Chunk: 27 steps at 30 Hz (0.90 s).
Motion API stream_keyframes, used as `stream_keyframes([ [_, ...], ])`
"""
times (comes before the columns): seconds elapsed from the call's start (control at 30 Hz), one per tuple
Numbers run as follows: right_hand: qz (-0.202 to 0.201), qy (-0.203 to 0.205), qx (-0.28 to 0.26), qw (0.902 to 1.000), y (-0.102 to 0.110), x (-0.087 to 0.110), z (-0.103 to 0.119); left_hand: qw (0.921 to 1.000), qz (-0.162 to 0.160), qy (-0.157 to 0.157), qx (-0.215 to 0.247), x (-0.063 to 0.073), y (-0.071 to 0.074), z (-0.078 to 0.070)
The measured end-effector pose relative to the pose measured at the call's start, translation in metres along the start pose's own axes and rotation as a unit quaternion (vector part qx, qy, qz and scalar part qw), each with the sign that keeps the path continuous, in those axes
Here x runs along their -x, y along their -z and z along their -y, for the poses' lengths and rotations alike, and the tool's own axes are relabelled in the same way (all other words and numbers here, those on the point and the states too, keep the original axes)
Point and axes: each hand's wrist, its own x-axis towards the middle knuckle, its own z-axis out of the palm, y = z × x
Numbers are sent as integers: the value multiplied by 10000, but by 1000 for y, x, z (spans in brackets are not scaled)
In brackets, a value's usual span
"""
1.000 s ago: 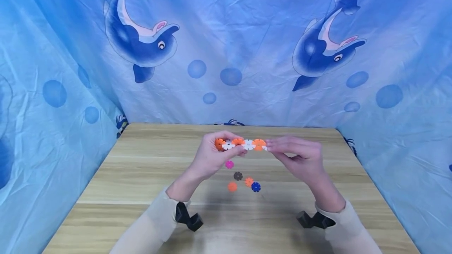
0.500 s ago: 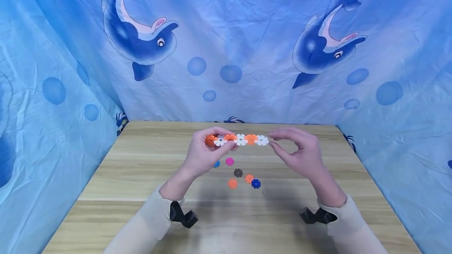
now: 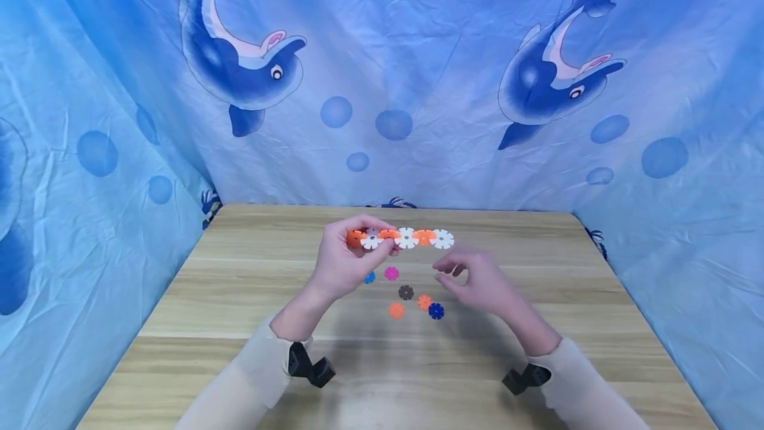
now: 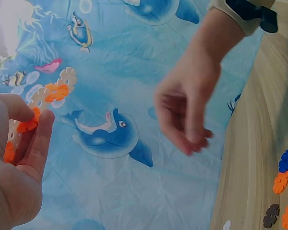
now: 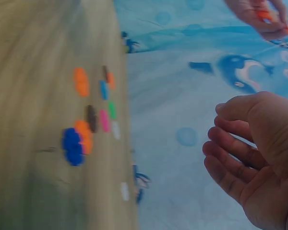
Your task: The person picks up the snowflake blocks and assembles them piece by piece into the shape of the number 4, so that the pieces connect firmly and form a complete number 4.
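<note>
My left hand [image 3: 352, 254] pinches a chain of snowflake building discs [image 3: 424, 237] between thumb and fingers, above the table. Orange and white discs alternate along it, joined edge to edge, and the hand covers part of its left end. A white disc [image 3: 443, 239] forms the free right end. Below and right of that end is my right hand [image 3: 477, 279], apart from the chain, its fingers loosely bent with nothing between them. In the right wrist view the palm and fingers [image 5: 230, 143] show bare. The loose dark blue disc [image 3: 436, 311] lies on the table nearest this hand.
Several loose discs lie mid-table: pink [image 3: 391, 273], dark grey [image 3: 406, 292], light blue [image 3: 370, 277] and orange [image 3: 396, 310]. Green [image 5: 112, 110] and white [image 5: 125, 191] ones show in the right wrist view. A blue dolphin-print curtain [image 3: 382, 71] hangs behind the wooden table [image 3: 197, 324].
My right hand has let go of the chain's right end and moved down and left toward the loose discs. The left hand, still gripping the chain, shifted slightly left.
</note>
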Motion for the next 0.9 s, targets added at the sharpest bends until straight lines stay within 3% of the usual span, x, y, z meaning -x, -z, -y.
stream_keyframes([
  [0.27,858,-836,369,9921,-33,8,-9,9996,-58,-102,-269,1,-2,-3],
  [0.47,1238,-1393,590,9807,-52,12,-18,9994,-107,-98,-315,3,-2,-4],
  [0.9,1468,-1121,980,9779,-72,15,-21,9993,-100,-79,-355,4,-1,-1],
])
